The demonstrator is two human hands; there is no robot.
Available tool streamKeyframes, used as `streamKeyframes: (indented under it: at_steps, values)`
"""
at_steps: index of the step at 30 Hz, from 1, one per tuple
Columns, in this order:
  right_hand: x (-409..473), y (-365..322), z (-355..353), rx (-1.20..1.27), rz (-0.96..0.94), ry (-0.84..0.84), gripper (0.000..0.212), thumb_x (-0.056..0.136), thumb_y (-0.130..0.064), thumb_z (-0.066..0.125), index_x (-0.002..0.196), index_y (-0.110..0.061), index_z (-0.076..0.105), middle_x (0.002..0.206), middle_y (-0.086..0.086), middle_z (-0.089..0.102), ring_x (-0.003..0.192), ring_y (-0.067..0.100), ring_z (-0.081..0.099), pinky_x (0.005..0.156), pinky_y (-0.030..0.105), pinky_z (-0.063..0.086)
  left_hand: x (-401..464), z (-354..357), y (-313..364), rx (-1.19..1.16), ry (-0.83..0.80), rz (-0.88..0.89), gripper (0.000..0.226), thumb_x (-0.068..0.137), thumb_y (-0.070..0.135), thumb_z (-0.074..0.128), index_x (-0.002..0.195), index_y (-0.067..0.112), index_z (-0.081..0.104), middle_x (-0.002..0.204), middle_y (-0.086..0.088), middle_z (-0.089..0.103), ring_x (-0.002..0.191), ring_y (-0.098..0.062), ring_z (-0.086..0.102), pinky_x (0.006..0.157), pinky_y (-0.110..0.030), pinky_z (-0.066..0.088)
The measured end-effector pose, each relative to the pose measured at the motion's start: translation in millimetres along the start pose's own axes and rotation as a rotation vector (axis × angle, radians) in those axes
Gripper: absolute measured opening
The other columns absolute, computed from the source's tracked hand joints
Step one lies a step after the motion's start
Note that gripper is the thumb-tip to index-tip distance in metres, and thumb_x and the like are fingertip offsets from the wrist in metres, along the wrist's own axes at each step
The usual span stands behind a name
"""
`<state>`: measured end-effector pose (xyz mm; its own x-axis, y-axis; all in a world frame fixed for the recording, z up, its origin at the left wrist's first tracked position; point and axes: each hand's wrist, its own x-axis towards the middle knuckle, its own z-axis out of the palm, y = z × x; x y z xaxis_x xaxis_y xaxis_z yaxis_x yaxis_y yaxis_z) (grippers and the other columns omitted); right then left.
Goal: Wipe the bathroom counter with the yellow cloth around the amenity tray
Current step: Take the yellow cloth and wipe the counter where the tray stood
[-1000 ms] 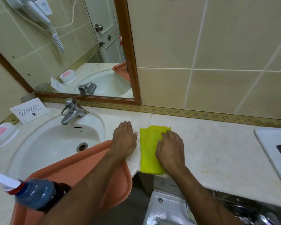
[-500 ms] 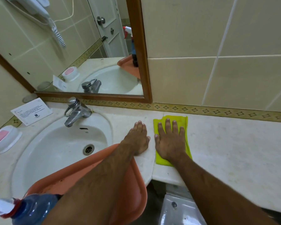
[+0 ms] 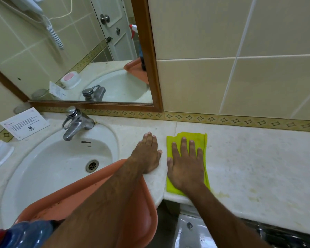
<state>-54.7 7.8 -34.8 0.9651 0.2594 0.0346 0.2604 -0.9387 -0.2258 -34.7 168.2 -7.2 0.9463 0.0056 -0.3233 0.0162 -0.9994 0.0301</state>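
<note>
The right hand's fingers [image 3: 183, 149] lie spread and flat on the yellow cloth [image 3: 202, 140], pressing it to the tabletop [image 3: 258, 167] rather than pinching it; nothing is gripped, the right hand [image 3: 186, 169] simply bears down. The left hand [image 3: 148, 154] rests just left of the cloth with its fingers together and flat on bare stone, holding nothing, seemingly as a brace.

Compared with a second ago, the cloth has travelled away from the front edge toward the patterned tile border [image 3: 222, 120]. Then it hung at the lip with the fingers curled over it; half a second ago it was already pushed back and flat, and now it sits much the same, the far end close to the border though not touching it. That reads as one forward stroke nearly spent, so a pull back or a shift sideways is probably due.

The cloth is folded into a narrow strip. Its long axis runs from the front edge toward the border, in line with the forearm, its far short end pointing at the wall.

From the cloth, the sink [image 3: 43, 167] lies to the left, past the left hand. The stained stretch of tabletop to the right looks unwiped. The amenity tray is not identifiable here.
</note>
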Motion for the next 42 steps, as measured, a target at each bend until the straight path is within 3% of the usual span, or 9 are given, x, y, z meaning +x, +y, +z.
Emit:
streamKeyframes:
  at_steps: [5, 11, 14, 18, 23, 25, 31, 37, 42]
  values:
    - [-57.8, 39.5, -8.2, -0.018, -0.135, -0.028, 0.061, 0.092, -0.048, 0.033, 0.148, -0.023, 0.042, 0.159, 0.014, 0.032, 0.146, 0.038, 0.027, 0.114, 0.06, 0.023, 0.3, -1.8, 0.7, 0.02, 0.004, 0.005, 0.069, 0.1, 0.039, 0.022, 0.15, -0.003, 0.001, 0.16, -0.025, -0.004, 0.149, -0.036, -0.002, 0.121, -0.045, 0.01]
    - [41.2, 48.1, -7.4, -0.085, 0.119, -0.047, 0.069, 0.091, -0.052, 0.022, 0.153, -0.022, 0.029, 0.163, 0.016, 0.018, 0.148, 0.04, 0.015, 0.117, 0.06, 0.012, 0.0, -3.9, 1.2, 0.087, -0.027, 0.002, 0.069, 0.099, 0.043, 0.019, 0.15, 0.001, -0.001, 0.161, -0.02, -0.005, 0.149, -0.032, -0.002, 0.122, -0.044, 0.01]
    - [-0.6, 46.5, -12.5, -0.044, 0.015, -0.02, 0.067, 0.092, -0.052, 0.025, 0.153, -0.022, 0.03, 0.163, 0.015, 0.019, 0.149, 0.04, 0.015, 0.118, 0.06, 0.014, -1.6, -11.0, 13.4, 0.187, 0.03, -0.046, 0.068, 0.099, 0.039, 0.021, 0.15, 0.001, -0.003, 0.161, -0.02, -0.007, 0.149, -0.032, -0.005, 0.122, -0.044, 0.005]
    - [-71.5, 101.9, -26.6, -0.002, -0.115, -0.036, 0.062, 0.092, -0.049, 0.037, 0.149, -0.026, 0.037, 0.16, 0.012, 0.029, 0.147, 0.037, 0.025, 0.116, 0.058, 0.023, -3.2, -16.1, 65.5, 0.167, 0.167, 0.042, 0.067, 0.098, 0.034, 0.02, 0.151, 0.002, -0.003, 0.161, -0.019, -0.009, 0.149, -0.031, -0.008, 0.122, -0.044, 0.001]
    - [-11.4, 206.9, -49.8, -0.116, 0.161, -0.009, 0.066, 0.091, -0.051, 0.024, 0.149, -0.023, 0.037, 0.16, 0.015, 0.028, 0.146, 0.038, 0.026, 0.115, 0.057, 0.024, -21.5, 0.5, 126.8, -0.028, 0.272, 0.115, 0.07, 0.098, 0.046, 0.015, 0.152, 0.005, 0.0, 0.162, -0.014, -0.006, 0.15, -0.026, -0.006, 0.121, -0.04, 0.0]
    - [-6.7, 210.8, -51.9, -0.122, 0.193, -0.004, 0.068, 0.09, -0.051, 0.022, 0.149, -0.022, 0.038, 0.16, 0.016, 0.027, 0.146, 0.039, 0.026, 0.115, 0.058, 0.024, -28.6, 10.4, 138.0, -0.045, 0.293, 0.138, 0.071, 0.096, 0.048, 0.013, 0.152, 0.006, 0.001, 0.163, -0.013, -0.004, 0.15, -0.025, -0.006, 0.121, -0.039, -0.002]
    - [-94.4, 227.2, -57.4, -0.027, -0.045, -0.056, 0.062, 0.094, -0.051, 0.031, 0.151, -0.027, 0.034, 0.162, 0.01, 0.024, 0.149, 0.034, 0.021, 0.117, 0.055, 0.022, -34.1, 31.4, 143.5, -0.03, 0.219, 0.162, 0.076, 0.091, 0.052, 0.001, 0.152, 0.007, -0.003, 0.162, -0.012, -0.01, 0.149, -0.022, -0.012, 0.121, -0.039, -0.003]
    - [-15.2, 265.8, -67.1, -0.116, 0.2, -0.064, 0.074, 0.088, -0.056, 0.012, 0.153, -0.025, 0.025, 0.164, 0.012, 0.015, 0.15, 0.036, 0.012, 0.118, 0.055, 0.014, -28.3, 30.9, 142.1, 0.035, 0.211, 0.196, 0.077, 0.089, 0.052, -0.005, 0.153, 0.01, -0.002, 0.162, -0.01, -0.008, 0.149, -0.022, -0.01, 0.122, -0.041, 0.001]
    - [-81.0, 271.2, -75.4, -0.088, -0.043, -0.127, 0.068, 0.094, -0.055, 0.021, 0.154, -0.024, 0.024, 0.165, 0.01, 0.009, 0.151, 0.033, 0.007, 0.119, 0.052, 0.012, -27.0, 31.9, 139.8, 0.031, 0.215, 0.189, 0.077, 0.089, 0.052, -0.004, 0.152, 0.008, 0.0, 0.162, -0.01, -0.006, 0.149, -0.021, -0.009, 0.122, -0.042, 0.002]
